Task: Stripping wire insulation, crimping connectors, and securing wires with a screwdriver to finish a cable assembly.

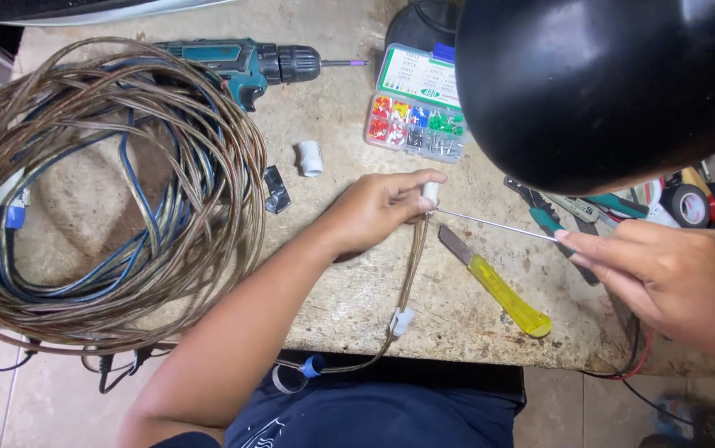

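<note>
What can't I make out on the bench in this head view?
- Tool handle in right hand: hidden by the hand; only the thin metal shaft shows.
- Pliers: partly covered by black lamp shade.
- White connector: mostly hidden by left hand fingers.

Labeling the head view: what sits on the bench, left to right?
Cable coil → cordless drill → white pipe fitting → left hand → box of coloured connectors → yellow-handled knife → pliers → right hand
</note>
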